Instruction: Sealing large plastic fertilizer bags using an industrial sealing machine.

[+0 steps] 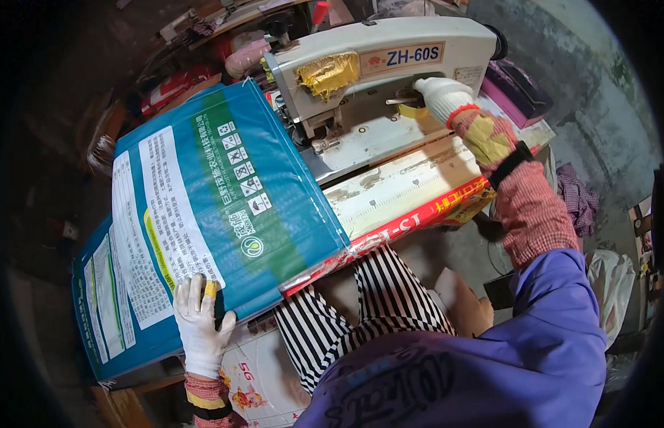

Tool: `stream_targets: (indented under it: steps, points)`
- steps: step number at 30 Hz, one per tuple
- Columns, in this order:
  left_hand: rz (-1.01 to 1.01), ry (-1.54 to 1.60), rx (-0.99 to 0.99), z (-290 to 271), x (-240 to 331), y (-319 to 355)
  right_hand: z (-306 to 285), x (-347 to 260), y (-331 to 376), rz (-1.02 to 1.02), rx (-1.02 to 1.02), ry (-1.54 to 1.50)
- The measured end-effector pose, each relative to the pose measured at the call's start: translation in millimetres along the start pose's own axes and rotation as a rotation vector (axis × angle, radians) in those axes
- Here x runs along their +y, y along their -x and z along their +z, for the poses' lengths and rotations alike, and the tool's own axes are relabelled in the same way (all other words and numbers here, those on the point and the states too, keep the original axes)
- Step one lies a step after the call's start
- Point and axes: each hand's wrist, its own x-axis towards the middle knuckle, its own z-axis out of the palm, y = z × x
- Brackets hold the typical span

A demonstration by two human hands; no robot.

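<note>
Purple cloth of the person's top point(446, 364) lies closest, on the near side of the sewing machine point(385, 78), with black-and-white striped trousers point(314, 335) just beyond it. Left of the machine lies a large blue sack point(282, 178) – flat, slightly glossy, lightly creased, with a green band, white text panels, a row of square white symbols and a yellow curve; its right edge runs close beside the needle end. At the sack's near edge, the white-gloved left hand point(203, 335) rests with fingers extended and thumb apart, pressing on the surface, gripping nothing visible. Against the machine's right part, the gloved right hand point(446, 100) has its fingers bunched beside a yellow tape roll point(415, 111) – whether they hold anything, I cannot tell. Right of the machine stands a purple box point(514, 93)
</note>
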Motion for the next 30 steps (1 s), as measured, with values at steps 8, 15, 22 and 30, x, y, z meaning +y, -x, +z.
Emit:
stream_targets:
  steps: [8,15,22,30]
  points:
    - [-0.011,-0.023,-0.055,-5.0,-13.5,2.7,39.2,-67.3,163.7,-0.214,-0.015,-0.579]
    - [0.033,0.006,-0.039,-3.4,-14.2,1.2,59.4,-152.9,193.4,-0.265,-0.632,-1.291]
    - [-0.812,0.549,-0.017,-21.9,-26.3,9.2,-27.8,-173.7,200.8,-0.839,-0.660,-1.973]
    - [-1.009,1.280,0.937,-62.1,-170.9,94.3,21.5,-199.0,170.1,-0.250,0.130,-1.003]
